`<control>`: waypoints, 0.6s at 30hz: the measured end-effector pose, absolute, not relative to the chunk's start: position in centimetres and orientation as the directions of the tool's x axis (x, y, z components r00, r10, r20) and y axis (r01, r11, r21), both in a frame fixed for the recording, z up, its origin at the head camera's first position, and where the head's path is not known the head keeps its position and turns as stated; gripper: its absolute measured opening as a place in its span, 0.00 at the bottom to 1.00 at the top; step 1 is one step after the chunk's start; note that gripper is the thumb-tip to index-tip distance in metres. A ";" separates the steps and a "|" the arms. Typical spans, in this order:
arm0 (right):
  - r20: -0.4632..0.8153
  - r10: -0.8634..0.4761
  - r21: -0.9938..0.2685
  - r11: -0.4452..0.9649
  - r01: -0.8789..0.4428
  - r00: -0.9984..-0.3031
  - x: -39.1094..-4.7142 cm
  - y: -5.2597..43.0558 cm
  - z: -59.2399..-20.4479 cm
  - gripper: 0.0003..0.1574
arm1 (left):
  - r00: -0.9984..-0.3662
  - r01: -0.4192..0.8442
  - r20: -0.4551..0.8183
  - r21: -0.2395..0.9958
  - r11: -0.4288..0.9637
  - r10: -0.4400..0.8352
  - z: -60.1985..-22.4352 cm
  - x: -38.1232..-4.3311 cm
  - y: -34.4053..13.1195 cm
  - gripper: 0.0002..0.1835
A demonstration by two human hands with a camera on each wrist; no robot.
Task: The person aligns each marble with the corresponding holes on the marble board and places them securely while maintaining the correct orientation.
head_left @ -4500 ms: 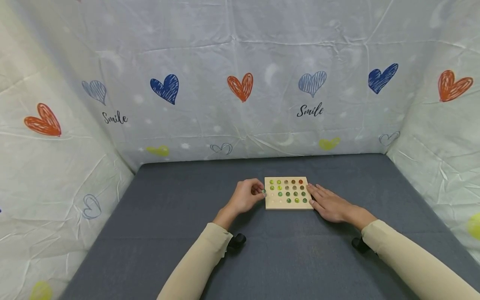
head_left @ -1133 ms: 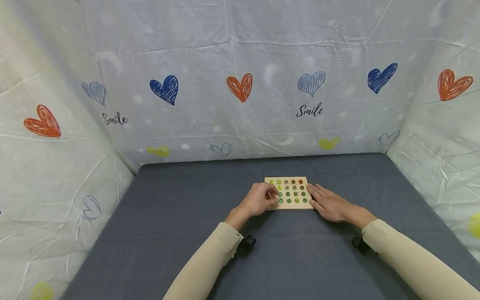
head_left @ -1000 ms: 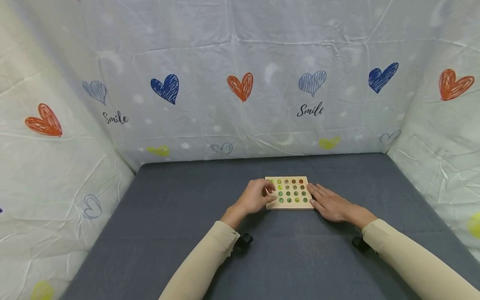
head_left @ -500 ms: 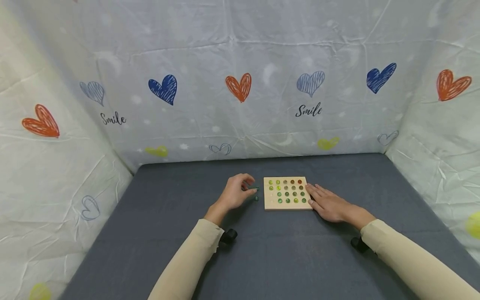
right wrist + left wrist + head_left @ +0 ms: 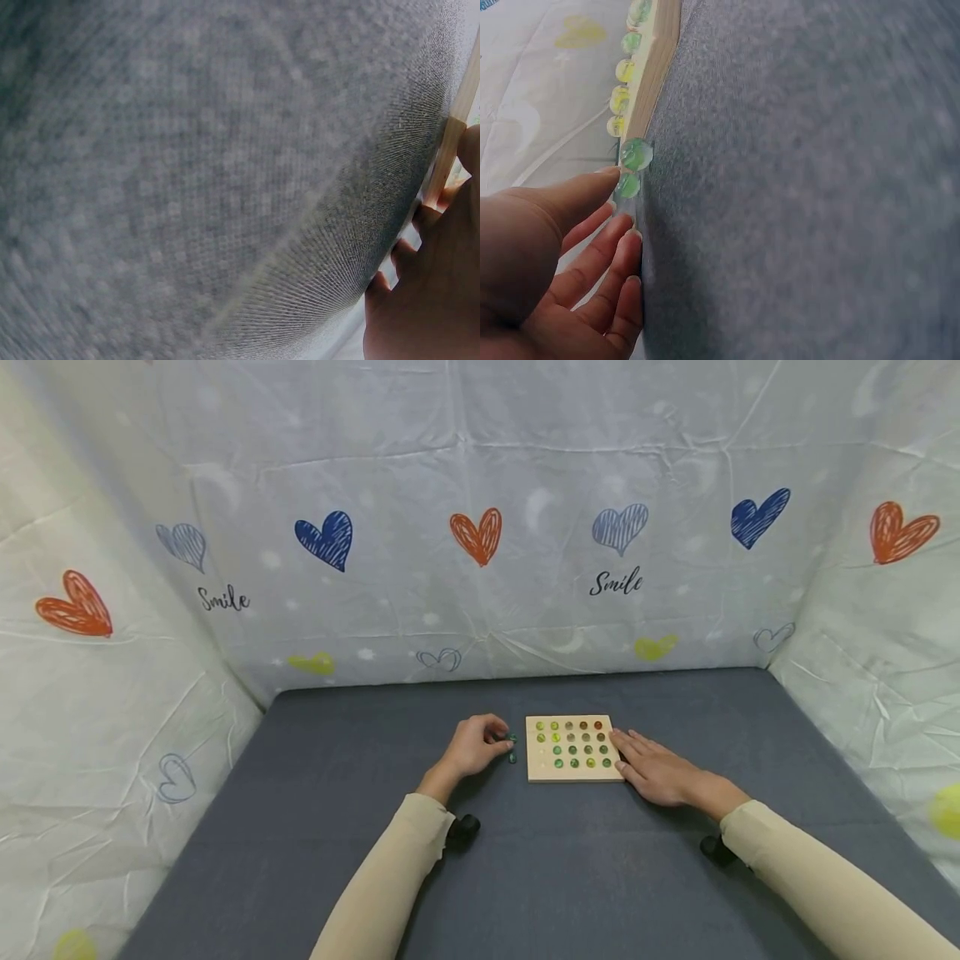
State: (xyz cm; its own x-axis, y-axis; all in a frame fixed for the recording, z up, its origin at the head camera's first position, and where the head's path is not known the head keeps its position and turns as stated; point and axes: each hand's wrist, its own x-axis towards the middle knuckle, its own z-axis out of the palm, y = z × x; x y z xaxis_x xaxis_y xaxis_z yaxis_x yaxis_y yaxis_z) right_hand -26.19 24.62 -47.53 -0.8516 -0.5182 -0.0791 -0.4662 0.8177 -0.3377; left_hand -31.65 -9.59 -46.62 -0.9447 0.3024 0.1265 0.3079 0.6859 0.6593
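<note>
A pale wooden board [image 5: 573,774] bears rows of glass marbles in yellow, green, brown and red; its lower left hollows are bare. Left of it, two green marbles lie on the cloth, a far marble [image 5: 512,737] and a near marble [image 5: 512,758]. My left hand [image 5: 474,747] is beside them, thumb and index finger parted around the far one. In the left wrist view the thumb [image 5: 585,196] tip is right at a green marble [image 5: 628,184]. My right hand [image 5: 660,770] lies flat, fingertips on the board's right edge.
Dark grey cloth [image 5: 585,868] covers the table. White curtains [image 5: 540,460] printed with hearts hang behind it and along both sides. Black wrist cameras are strapped under both forearms.
My left hand, holding a green marble earlier, reached over the board and then drew back left to the loose marbles. The bottom row gained a green marble. My right hand stayed put.
</note>
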 end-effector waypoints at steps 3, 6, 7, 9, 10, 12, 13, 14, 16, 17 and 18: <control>-0.072 -0.523 -0.340 0.813 -0.472 -0.849 -26.0 24.6 -47.3 0.39 | -0.948 0.301 0.126 0.654 0.694 0.293 -46.7 -31.8 -9.3 0.12; -0.061 -0.528 -0.334 0.810 -0.481 -0.847 -26.1 24.6 -47.4 0.39 | -0.952 0.291 0.121 0.648 0.704 0.282 -46.6 -31.8 -9.0 0.11; -0.061 -0.527 -0.330 0.812 -0.481 -0.847 -26.2 24.6 -47.5 0.39 | -0.953 0.289 0.120 0.646 0.706 0.280 -46.5 -31.8 -8.9 0.11; -0.065 -0.526 -0.332 0.813 -0.479 -0.848 -26.2 24.6 -47.5 0.39 | -0.955 0.282 0.115 0.641 0.714 0.274 -46.5 -31.8 -8.8 0.11; -0.061 -0.529 -0.332 0.811 -0.482 -0.846 -26.2 24.7 -47.5 0.39 | -0.957 0.276 0.110 0.638 0.719 0.269 -46.5 -31.8 -8.7 0.10; -0.057 -0.534 -0.335 0.806 -0.488 -0.844 -26.1 24.6 -47.3 0.39 | -0.959 0.268 0.105 0.630 0.728 0.262 -46.6 -31.7 -8.6 0.10; -0.054 -0.538 -0.338 0.802 -0.492 -0.841 -26.0 24.6 -47.2 0.39 | -0.960 0.265 0.103 0.627 0.733 0.259 -46.6 -31.7 -8.6 0.10; -0.058 -0.538 -0.338 0.803 -0.490 -0.841 -26.0 24.6 -47.2 0.39 | -0.962 0.261 0.099 0.624 0.737 0.256 -46.6 -31.7 -8.5 0.10; -0.059 -0.535 -0.339 0.805 -0.487 -0.843 -26.0 24.6 -47.2 0.39 | -0.963 0.256 0.096 0.620 0.742 0.252 -46.6 -31.7 -8.4 0.10; -0.063 -0.531 -0.337 0.808 -0.483 -0.845 -26.0 24.6 -47.3 0.39 | -0.963 0.255 0.096 0.619 0.743 0.250 -46.6 -31.7 -8.4 0.10; -0.066 -0.528 -0.335 0.811 -0.479 -0.847 -26.1 24.6 -47.4 0.39 | -0.964 0.252 0.094 0.620 0.743 0.249 -46.6 -31.7 -8.4 0.10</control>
